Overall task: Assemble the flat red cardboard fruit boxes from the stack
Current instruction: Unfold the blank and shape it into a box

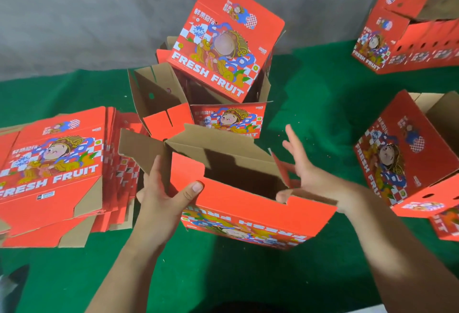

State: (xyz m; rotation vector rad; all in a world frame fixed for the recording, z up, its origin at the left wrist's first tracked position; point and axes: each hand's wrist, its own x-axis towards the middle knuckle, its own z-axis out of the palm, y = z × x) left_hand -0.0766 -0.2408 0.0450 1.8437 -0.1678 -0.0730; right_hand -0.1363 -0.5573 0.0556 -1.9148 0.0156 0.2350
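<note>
- On the green cloth (310, 94), right in front of the person, stands the box (248, 203) now being worked on: opened into a tube, its printed side facing the person upside down, its flaps up and not yet folded.
- The left hand (161, 195) grips the box's left corner, thumb hooked over the near red wall and fingers behind the brown side flap (139, 148). That hold looks meant to keep the box square and steady.
- The right hand (308, 171) is spread, fingers straight and apart, its thumb tip at the notch in the near wall and its fingers by the right flap. It clamps nothing; I judge it is placed to push that flap inward.
- To the left lies the stack (54, 163) of flat boxes, fanned out, within easy reach for the next pick.
- Behind, an open box (173, 103) holds another box (223, 41) tipped into it at a slant.
- More finished boxes sit to the right: one near (407, 153), some further back (407, 39), kept clear of the working spot.
- Judged from the upright flaps, the box still needs its flaps folded and locked.
</note>
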